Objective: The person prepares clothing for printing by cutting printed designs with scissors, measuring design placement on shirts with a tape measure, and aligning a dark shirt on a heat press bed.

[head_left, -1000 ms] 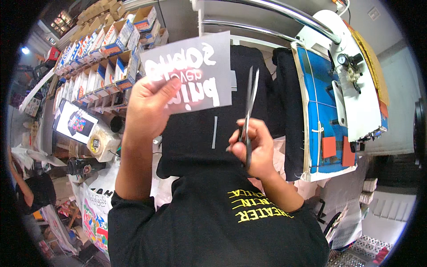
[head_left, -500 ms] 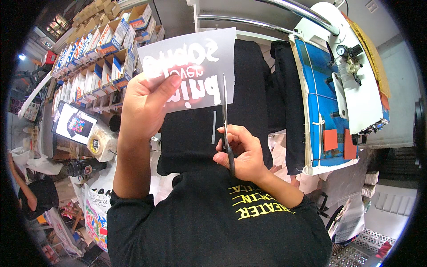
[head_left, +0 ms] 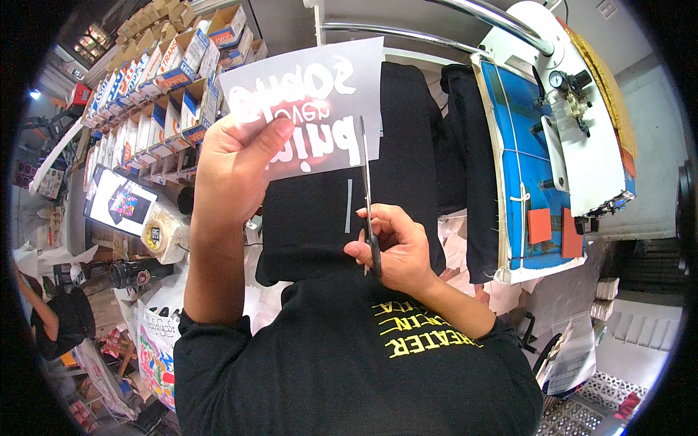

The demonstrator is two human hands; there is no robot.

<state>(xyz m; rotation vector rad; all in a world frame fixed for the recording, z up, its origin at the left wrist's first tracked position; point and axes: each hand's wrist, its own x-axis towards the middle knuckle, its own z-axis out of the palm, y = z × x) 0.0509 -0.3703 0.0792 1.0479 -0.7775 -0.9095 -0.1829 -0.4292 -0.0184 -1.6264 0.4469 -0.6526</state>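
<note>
A translucent film sheet with white mirrored lettering is pinched at its lower left by my left hand, thumb in front. My right hand grips a pair of scissors with dark handles, their blades pointing up. The blades cross the sheet's lower edge near its right side, just beside the lettering. Behind and below the sheet lies black fabric on a flat support. A thin pale strip rests on that fabric, left of the scissors.
To the right stands a white press machine with a gauge and a blue pad. Cardboard boxes fill the left side, above a lit tablet and a roll of tape. Another person's arm shows at far left.
The sheet and my left hand have shifted slightly up and left. The scissors have moved a little left with my right hand, and their handles look less spread in view.
</note>
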